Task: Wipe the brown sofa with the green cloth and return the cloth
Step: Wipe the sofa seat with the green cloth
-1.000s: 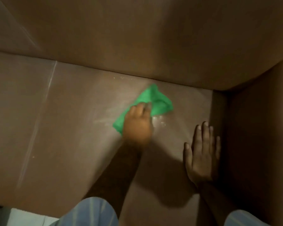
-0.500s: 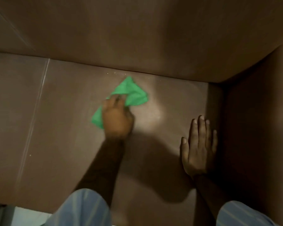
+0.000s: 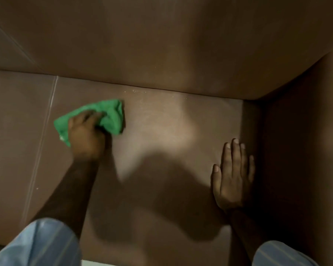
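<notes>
At the 6 o'clock edge of the view, two pale blue sleeves [image 3: 40,244] frame the seat of the brown sofa [image 3: 161,169].

Change noted: against the views of a second ago, the green cloth [image 3: 112,116] has travelled from the middle of the seat, near the backrest fold, leftward toward 10 o'clock, and now lies close to the seam line [image 3: 46,135] between cushions. The right side of this cushion appears covered; judged progress is mid-wipe, with the left cushion and the return of the cloth outstanding.

Right hand [image 3: 233,177], at 4 o'clock: flat on the seat, palm down, fingers extended and together, pointing toward the backrest, just beside the armrest [image 3: 296,150]. It grasps nothing and appears to serve as a brace. Its position is unchanged.

Left hand [image 3: 85,135], at 9 to 10 o'clock: the forearm reaches diagonally up from the lower left; the hand is clenched over the bunched cloth and pressing it to the seat. Cloth shows on both sides of the knuckles.

Farther out, toward 12 o'clock, pale specks [image 3: 138,91] remain along the fold under the backrest [image 3: 161,45]. That strip likely needs another pass.
</notes>
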A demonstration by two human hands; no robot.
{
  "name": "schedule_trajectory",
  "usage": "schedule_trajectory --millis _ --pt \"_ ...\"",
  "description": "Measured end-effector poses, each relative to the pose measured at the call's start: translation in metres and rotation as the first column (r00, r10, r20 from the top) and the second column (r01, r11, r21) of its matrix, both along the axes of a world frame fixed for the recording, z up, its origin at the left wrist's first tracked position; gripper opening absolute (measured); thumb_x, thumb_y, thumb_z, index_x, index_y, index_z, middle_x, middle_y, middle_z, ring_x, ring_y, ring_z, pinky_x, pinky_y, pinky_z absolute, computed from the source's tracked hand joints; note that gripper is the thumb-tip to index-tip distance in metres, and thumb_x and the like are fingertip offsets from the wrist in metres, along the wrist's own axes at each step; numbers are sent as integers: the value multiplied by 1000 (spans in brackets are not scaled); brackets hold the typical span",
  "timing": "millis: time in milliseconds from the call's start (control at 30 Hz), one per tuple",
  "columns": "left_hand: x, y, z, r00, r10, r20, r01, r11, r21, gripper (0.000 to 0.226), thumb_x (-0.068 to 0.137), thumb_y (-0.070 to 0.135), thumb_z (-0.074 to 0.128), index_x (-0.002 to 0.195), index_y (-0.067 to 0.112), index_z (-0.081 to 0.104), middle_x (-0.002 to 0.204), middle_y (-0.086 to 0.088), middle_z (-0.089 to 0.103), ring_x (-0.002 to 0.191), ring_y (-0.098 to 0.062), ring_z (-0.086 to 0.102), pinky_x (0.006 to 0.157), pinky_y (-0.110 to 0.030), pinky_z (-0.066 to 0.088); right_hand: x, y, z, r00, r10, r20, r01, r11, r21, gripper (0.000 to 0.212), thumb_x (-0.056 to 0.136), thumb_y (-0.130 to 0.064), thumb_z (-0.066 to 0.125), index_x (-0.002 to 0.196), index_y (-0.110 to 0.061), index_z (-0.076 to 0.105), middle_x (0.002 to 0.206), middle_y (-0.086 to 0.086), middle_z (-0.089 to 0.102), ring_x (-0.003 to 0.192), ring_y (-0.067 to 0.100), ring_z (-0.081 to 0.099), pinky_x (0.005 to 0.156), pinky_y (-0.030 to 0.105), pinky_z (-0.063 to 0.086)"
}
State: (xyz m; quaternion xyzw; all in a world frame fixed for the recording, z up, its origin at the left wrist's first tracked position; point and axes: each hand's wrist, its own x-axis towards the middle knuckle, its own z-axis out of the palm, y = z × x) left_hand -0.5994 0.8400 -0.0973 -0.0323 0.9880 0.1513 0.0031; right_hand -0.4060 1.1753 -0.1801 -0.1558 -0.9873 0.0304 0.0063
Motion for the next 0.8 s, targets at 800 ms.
schedule_trajectory --millis 800 --pt "39 62 -23 970 -242 22 239 968 77 45 77 7 60 121 15 63 124 -15 64 110 -39 55 103 -39 36 -4 0 10 999 17 -27 -17 1000 6 68 108 -45 22 169 -15 19 178 8 20 166 27 17 135 48 10"
